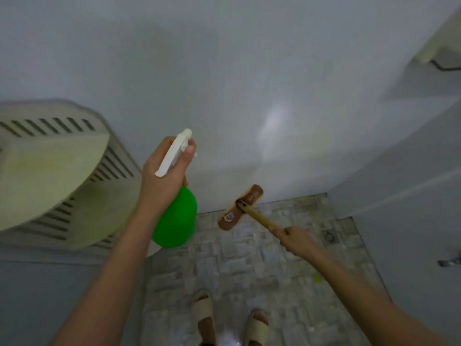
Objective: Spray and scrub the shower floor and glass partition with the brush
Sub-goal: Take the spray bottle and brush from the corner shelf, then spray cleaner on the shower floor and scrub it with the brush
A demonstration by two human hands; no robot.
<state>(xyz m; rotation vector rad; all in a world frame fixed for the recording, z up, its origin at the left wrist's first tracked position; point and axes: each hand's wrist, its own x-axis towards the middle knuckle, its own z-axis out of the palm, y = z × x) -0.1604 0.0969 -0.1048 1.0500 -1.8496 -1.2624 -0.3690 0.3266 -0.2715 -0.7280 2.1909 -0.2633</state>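
We are wrapping our left hand (163,178) around the neck of the spray bottle (177,221), fingers curled tight beneath its white trigger head (174,152), one fingertip lying up beside the nozzle. The green body is hanging tilted below the hand, and the nozzle is pointing up and away toward the white wall (224,83). Nothing but the hand is touching the bottle.

We are closing our right hand (296,242) in a fist round the wooden handle of the brush (240,207). The handle is running up and to the left from the fist to the oblong wooden head, which is lying crosswise in front of the seam where the wall is meeting the shower floor (237,265). The head's back is facing us, with a small sticker on it; whether the bristles are touching any surface we cannot tell. The two hands are well apart, and the brush head is sitting just right of the bottle's body.

The floor is showing small pale mosaic tiles, with a round drain (331,237) near the right hand. We are standing on the tiles in cream sandals (203,313). A cream slatted plastic piece (50,171), blurred, is filling the left side. A metal fitting (449,262) is showing at the right edge, and a cream shelf (439,51) at the top right.
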